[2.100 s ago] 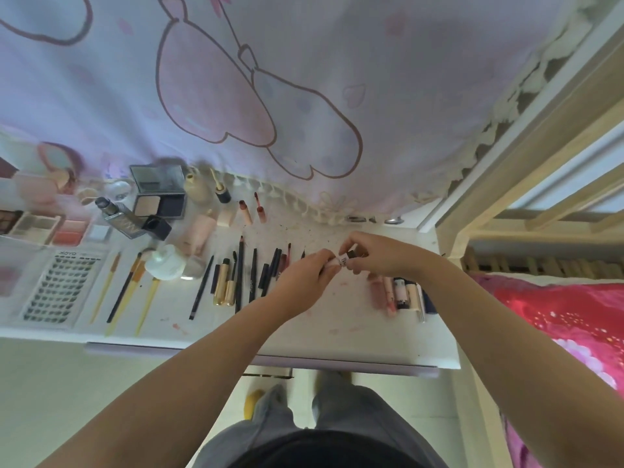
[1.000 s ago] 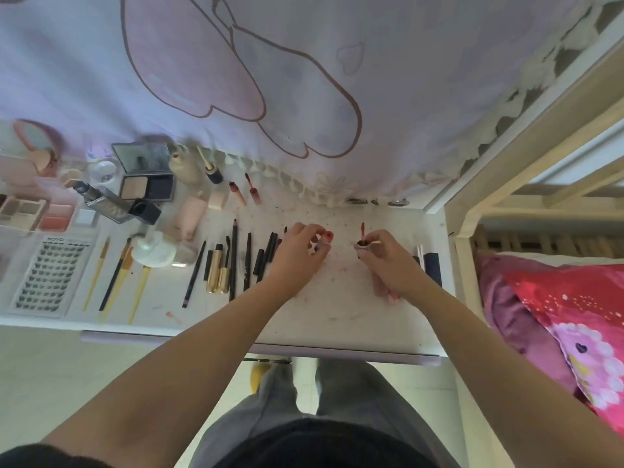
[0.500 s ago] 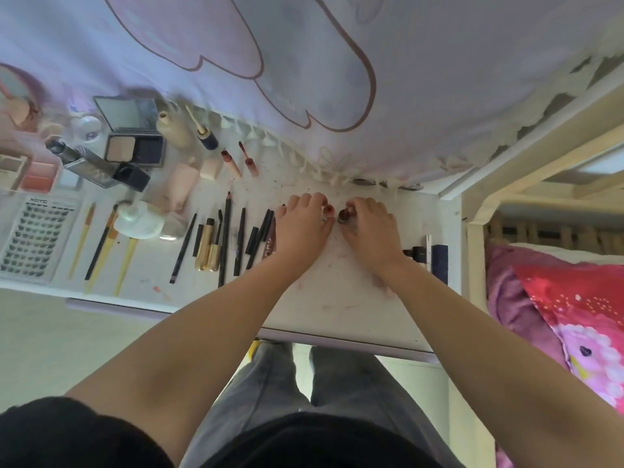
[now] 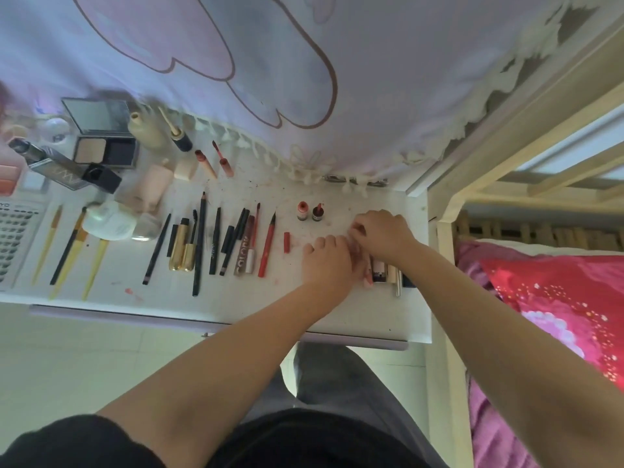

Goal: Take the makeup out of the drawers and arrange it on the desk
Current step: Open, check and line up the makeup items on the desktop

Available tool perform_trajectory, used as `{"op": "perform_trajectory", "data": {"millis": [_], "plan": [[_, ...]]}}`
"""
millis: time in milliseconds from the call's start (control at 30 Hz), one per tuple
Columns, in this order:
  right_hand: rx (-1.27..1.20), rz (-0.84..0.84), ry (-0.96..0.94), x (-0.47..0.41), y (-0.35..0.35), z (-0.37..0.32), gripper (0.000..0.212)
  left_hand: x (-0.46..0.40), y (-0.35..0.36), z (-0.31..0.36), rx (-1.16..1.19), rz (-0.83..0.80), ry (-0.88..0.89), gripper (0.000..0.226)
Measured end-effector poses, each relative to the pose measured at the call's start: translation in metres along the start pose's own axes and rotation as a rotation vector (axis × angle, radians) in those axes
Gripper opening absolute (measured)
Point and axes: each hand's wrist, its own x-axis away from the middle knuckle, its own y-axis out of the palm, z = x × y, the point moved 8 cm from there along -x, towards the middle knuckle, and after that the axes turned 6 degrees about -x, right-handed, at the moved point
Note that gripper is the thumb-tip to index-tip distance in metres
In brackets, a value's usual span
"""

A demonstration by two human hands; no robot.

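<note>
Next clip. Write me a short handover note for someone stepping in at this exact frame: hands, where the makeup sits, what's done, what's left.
Left hand and right hand: both down on the desk at the small pile of tubes on its right side, fingers curled; what they grip, if anything, is hidden.
Laid out: brushes at left, a row of pencils and liners in the middle, a red pen with its cap beside it, two small bottles standing behind.
Done: most items arranged in rows.
Left: sort the tube pile. No drawer is in view, so check them.
</note>
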Motion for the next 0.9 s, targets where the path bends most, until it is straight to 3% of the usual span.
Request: {"op": "perform_trajectory", "data": {"millis": [133, 233, 367, 467, 633, 767, 900], "plan": [[0.058, 0.006, -0.028, -0.002, 0.000, -0.011, 0.033, -0.005, 0.002, -0.014, -0.009, -0.020, -0.095, 0.047], [0.032, -0.017, -0.012, -0.001, -0.001, -0.018, 0.039, -0.002, -0.011, -0.026, 0.011, 0.058, -0.123, 0.042], [-0.472, -0.091, 0.070, 0.007, -0.004, -0.031, 0.050, 0.013, -0.037, -0.037, 0.282, 0.175, 0.006, 0.030], [-0.629, -0.087, 0.038, 0.019, -0.017, -0.045, 0.040, 0.024, -0.045, -0.048, 0.527, 0.054, 0.066, 0.028], [-0.857, -0.170, -0.040, 0.048, -0.019, -0.064, 0.032, 0.035, -0.058, -0.057, 0.619, -0.150, 0.172, 0.028], [-0.873, -0.209, -0.152, 0.064, -0.027, -0.078, 0.019, 0.050, -0.068, -0.066, 0.996, -0.422, 0.149, 0.033], [-0.899, -0.301, -0.113, 0.070, -0.033, -0.083, 0.020, 0.055, -0.088, -0.074, 0.893, -0.381, 0.233, 0.025]]}}
